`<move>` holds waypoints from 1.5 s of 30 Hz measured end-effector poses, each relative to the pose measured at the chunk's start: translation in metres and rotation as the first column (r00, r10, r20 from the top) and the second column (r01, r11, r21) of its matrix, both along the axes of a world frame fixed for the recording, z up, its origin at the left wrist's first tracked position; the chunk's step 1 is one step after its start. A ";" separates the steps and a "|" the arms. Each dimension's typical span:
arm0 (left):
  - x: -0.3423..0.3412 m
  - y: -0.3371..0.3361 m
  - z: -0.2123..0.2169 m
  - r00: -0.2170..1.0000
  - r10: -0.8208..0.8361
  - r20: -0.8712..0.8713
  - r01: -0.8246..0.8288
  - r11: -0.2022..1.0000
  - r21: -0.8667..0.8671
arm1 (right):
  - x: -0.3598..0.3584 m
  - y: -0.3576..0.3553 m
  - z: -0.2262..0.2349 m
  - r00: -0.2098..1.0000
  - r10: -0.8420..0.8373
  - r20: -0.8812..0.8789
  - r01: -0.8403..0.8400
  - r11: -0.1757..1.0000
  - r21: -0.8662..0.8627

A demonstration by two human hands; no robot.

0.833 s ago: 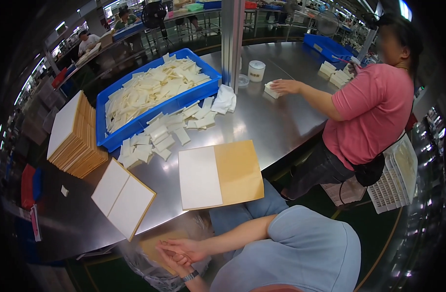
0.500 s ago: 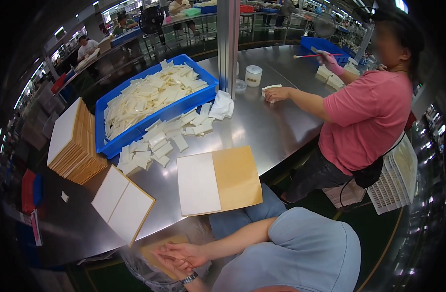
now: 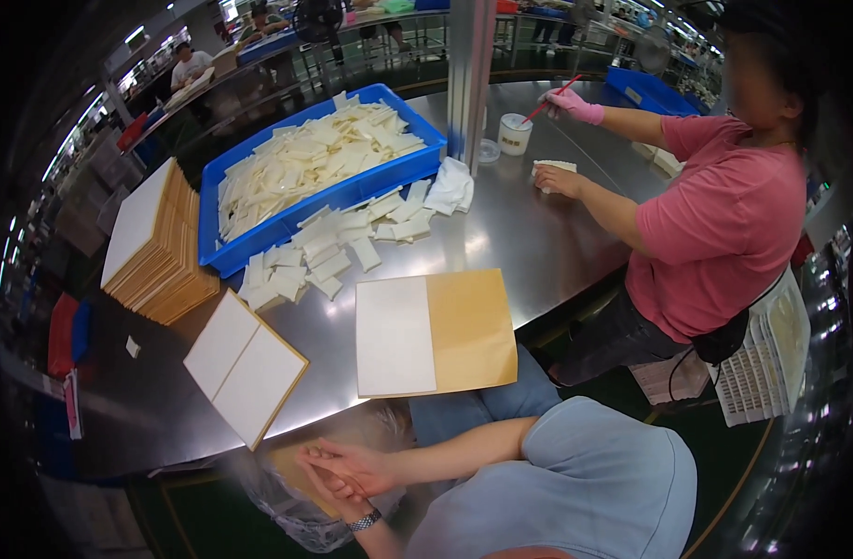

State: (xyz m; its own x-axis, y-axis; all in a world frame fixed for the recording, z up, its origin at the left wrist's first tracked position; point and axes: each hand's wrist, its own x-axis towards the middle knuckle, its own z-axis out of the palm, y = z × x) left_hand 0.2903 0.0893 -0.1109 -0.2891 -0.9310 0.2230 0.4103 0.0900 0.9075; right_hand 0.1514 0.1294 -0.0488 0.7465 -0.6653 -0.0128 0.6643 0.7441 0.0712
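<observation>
Low in front of me, my right hand (image 3: pixel 359 466) and my left hand (image 3: pixel 327 482) are pressed against each other, fingers together. A banded wristwatch (image 3: pixel 364 520) circles my left wrist. Whether anything small lies between the fingers is hidden. Beneath the hands is a clear plastic bag (image 3: pixel 305 529) with a tan board (image 3: pixel 291 463) in it, off the table's front edge. On the table nearest me lie a half-white, half-tan sheet board (image 3: pixel 473 326) and a tilted board with two white panels (image 3: pixel 249 373).
A blue tray (image 3: pixel 328 207) heaped with cream flat pieces (image 3: pixel 319 154) stands behind, with loose pieces (image 3: pixel 328 265) and a white cloth (image 3: pixel 451 186) beside it. Stacked boards (image 3: pixel 161 252) are at left. A co-worker (image 3: pixel 724 196) dips a red brush (image 3: pixel 550 101) into a white tub (image 3: pixel 514 136) near a metal post.
My view has shifted, so the table appears moved right and up. My hands stay together, fingers slightly rearranged. The co-worker's gloved hand brought the brush left to the tub.
</observation>
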 end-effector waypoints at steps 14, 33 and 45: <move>0.058 0.013 -0.027 0.787 0.262 -0.558 0.184 0.764 0.619 | 0.013 -0.011 -0.011 0.981 -0.015 -0.193 0.015 1.000 0.001; 0.016 0.044 -0.001 0.802 0.598 -0.013 -0.373 0.517 0.770 | 0.011 -0.057 -0.030 0.764 -0.143 -0.629 0.212 0.977 0.036; 0.020 0.051 -0.015 0.837 0.535 0.119 -0.462 0.574 0.676 | 0.027 -0.054 -0.037 0.688 -0.142 -0.712 0.164 0.986 -0.038</move>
